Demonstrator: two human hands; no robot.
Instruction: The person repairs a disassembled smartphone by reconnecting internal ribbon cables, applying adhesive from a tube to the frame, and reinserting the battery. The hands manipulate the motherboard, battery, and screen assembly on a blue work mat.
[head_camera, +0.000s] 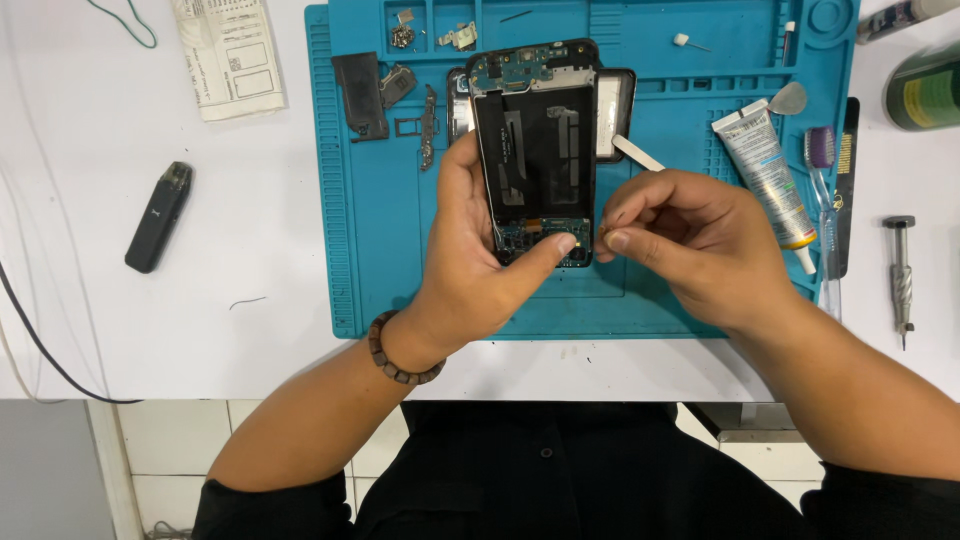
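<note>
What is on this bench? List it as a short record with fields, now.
surface: blue mat on a white table
left hand: grips the opened phone, thumb on its lower board
right hand: pinches a tiny part at the phone's lower right corner
on mat: glue tube, toothbrush, loose phone parts
off mat: black pod device, screwdriver

Matt rubbery mat (380, 230), glossy phone frame (533, 130)

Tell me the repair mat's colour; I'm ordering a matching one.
The rubbery work mat with moulded compartments is teal blue, shown best in the head view.
</note>
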